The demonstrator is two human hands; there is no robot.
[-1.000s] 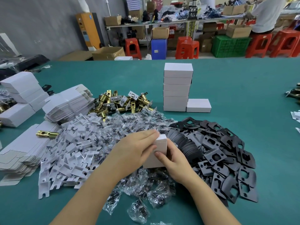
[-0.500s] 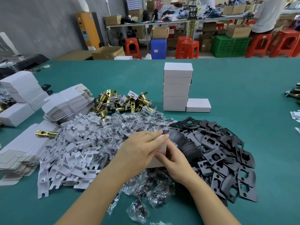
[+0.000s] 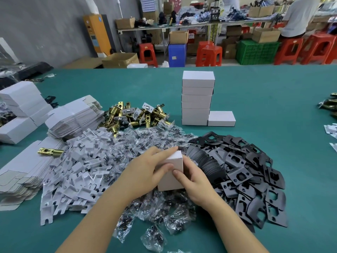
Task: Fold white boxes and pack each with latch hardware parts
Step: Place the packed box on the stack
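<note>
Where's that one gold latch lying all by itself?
In the head view, the lone gold latch lies at the left of the green table, on flat unfolded box blanks, left of the white plastic pieces.

Grey wall (image 3: 45, 24) — red stools (image 3: 209, 55) (stacked).

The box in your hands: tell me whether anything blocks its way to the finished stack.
Nothing tall does. The box, held by the left hand and right hand, only has low bagged screws lying between it and the stack of boxes, so lifting it over should clear them.
</note>
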